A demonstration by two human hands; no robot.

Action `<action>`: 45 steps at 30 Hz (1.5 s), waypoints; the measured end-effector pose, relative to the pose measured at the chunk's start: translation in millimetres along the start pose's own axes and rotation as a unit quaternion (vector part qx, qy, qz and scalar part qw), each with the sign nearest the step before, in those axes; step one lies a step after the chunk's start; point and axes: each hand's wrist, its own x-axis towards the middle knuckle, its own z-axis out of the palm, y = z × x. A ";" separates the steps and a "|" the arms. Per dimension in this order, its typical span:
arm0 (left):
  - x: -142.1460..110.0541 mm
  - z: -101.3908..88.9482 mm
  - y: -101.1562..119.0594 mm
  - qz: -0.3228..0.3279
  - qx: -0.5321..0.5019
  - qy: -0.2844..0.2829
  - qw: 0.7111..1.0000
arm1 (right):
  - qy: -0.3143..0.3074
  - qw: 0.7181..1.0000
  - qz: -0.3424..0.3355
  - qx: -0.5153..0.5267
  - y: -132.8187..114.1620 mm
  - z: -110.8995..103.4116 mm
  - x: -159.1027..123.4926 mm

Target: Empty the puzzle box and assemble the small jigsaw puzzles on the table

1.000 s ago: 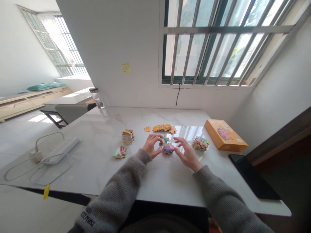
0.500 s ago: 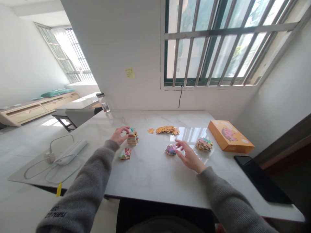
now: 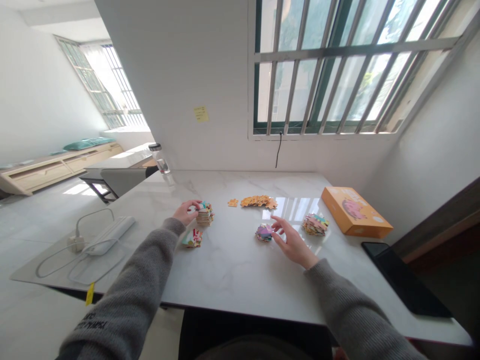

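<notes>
My left hand (image 3: 186, 213) is at the left side of a tall stack of jigsaw puzzle pieces (image 3: 205, 216), its fingertips at the upper edge. Thumb and index finger curve a little apart, and no piece shows between them. A smaller pile of red and green puzzle pieces (image 3: 193, 238) lies just nearer to me. My right hand (image 3: 292, 243) is open, fingers spread, with its fingertips at the right edge of a purple-topped puzzle pile (image 3: 264, 232). Whether they touch it I cannot tell. Another multicoloured puzzle pile (image 3: 315, 224) sits to the right of this hand.
Orange puzzle pieces (image 3: 258, 201) lie in an overlapping row farther back, with a single orange piece (image 3: 233, 202) beside them. An orange box (image 3: 355, 211) and a black tablet-like slab (image 3: 407, 280) are at the right. A power strip (image 3: 110, 235) with cables and a bottle (image 3: 160, 159) are at the left.
The piece that my left fingers held tilted over the tall stack now lies on its top. My left hand has lowered slightly. My right hand has hardly moved.
</notes>
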 end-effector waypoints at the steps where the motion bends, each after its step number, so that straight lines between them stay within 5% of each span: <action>1: 0.4 0.6 -1.4 -0.002 -0.002 -0.001 1.000 | 0.001 1.000 0.000 0.000 -0.2 -0.2 0.0; 7: -2.5 -0.4 -0.6 0.013 -0.011 -0.008 1.000 | -0.001 1.000 0.005 0.008 -1.8 -0.7 0.0; 12: -5.1 3.6 50.4 0.169 0.081 0.098 0.977 | 0.002 1.000 0.015 0.020 -0.8 0.6 -0.1; 17: 12.4 47.9 104.7 0.299 0.119 -0.055 0.945 | 0.014 1.000 0.010 0.021 -1.7 -0.5 0.2; 21: 37.3 102.4 104.8 0.193 0.223 -0.144 0.945 | 0.011 1.000 0.008 0.021 -2.2 -1.6 0.1; 28: 55.6 157.9 87.0 -0.007 0.294 -0.112 0.949 | 0.004 1.000 0.003 0.019 -1.6 -1.6 -0.2; 36: 47.0 157.0 97.7 -0.065 0.323 -0.097 0.939 | -0.001 1.000 -0.003 0.017 -2.2 -2.3 -0.8; 45: -2.5 143.6 115.9 -0.035 0.327 -0.102 0.939 | -0.015 1.000 0.002 0.008 -4.8 -2.2 -0.7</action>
